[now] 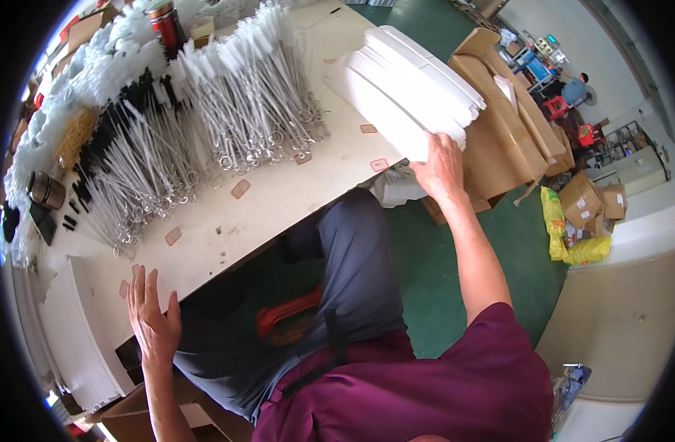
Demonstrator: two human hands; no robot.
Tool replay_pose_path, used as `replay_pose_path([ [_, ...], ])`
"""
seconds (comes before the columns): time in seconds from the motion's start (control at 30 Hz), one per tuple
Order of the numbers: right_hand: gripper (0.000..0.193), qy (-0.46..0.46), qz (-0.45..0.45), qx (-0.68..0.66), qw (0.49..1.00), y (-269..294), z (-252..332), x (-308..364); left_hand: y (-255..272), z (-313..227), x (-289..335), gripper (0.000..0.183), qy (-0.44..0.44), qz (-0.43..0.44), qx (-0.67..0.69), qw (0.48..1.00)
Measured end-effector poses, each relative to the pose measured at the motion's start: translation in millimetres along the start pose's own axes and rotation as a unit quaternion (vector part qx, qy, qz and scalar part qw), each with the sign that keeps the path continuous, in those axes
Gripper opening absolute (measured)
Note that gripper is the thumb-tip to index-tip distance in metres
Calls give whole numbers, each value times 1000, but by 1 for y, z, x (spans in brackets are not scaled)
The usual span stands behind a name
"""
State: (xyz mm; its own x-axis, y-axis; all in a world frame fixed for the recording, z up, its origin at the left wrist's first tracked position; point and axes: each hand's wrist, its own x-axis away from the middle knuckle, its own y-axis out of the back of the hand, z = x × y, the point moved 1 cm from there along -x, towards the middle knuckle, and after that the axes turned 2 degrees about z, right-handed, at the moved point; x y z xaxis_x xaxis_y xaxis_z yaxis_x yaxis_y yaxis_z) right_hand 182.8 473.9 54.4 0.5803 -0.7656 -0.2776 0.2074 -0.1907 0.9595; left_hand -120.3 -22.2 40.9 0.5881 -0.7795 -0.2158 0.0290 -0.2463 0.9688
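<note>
My right hand (442, 166) is closed over the near corner of a stack of long white card sheets (403, 85) at the right of the table. My left hand (153, 318), fingers stretched out and holding nothing, hovers at the table's near left edge. Beyond it lie bundles of thin wire brushes (249, 96) with white bristles and looped metal ends. A second bundle (149, 158) spreads out to its left, some with black bristles. Whether my right hand has one sheet or several cannot be made out.
An open cardboard box (499, 125) stands right of the table (278, 199). White bristly heaps (94, 70), a red flask (166, 29) and a dark jar (46, 190) line the far left. A white panel stack (76, 331) sits near left. Farther right, a person (574, 90) sits.
</note>
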Motion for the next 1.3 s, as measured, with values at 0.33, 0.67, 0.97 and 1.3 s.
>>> replay_pose_path([
  [0.33, 64, -35, -141, -89, 985, 17, -8, -2, 1, -34, 1, 48, -1, 5, 49, 999],
  [0.67, 65, 327, 11, -360, 874, 26, 144, 50, 20, -95, -27, 60, -170, -61, 101, 978],
  [0.97, 66, 479, 115, -307, 814, 31, 206, 75, 22, -113, -42, 87, -126, 53, 64, 989],
  [1.3, 60, 482, 95, -314, 812, 32, 207, 82, 12, -121, -65, 78, -147, 139, 131, 971],
])
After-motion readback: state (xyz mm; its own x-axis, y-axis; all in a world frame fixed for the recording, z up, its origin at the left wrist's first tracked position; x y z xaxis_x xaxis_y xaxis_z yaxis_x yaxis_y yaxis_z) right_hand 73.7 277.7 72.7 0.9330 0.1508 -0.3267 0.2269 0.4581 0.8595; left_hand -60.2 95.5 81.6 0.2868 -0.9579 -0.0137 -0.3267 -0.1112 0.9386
